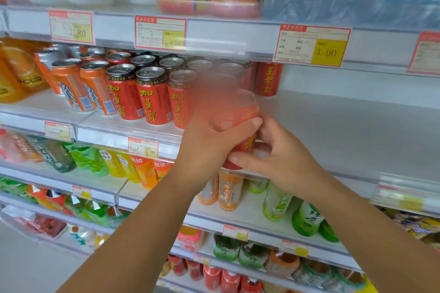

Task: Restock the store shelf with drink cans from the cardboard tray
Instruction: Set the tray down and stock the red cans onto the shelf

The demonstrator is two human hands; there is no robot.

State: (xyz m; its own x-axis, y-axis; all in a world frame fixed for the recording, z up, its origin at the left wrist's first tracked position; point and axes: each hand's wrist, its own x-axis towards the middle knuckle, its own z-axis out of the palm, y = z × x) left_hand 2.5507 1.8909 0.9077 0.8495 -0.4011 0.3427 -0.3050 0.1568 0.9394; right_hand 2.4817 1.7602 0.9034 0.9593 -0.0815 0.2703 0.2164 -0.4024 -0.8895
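A red can (240, 116) is being held at the front edge of the shelf (345, 131), just right of the row of cans (153, 96). It is being gripped by both hands. The left hand (209, 143) is being wrapped round its side, with the fingers (255, 123) curled across the label. The right hand (283, 159) is being pressed to its base, with the thumb pinching the lower rim. The can is blurred, and whether it is resting on the shelf cannot be told. A rear can (267, 78) is standing behind it. Orange cans (71, 85) are being displayed further left.
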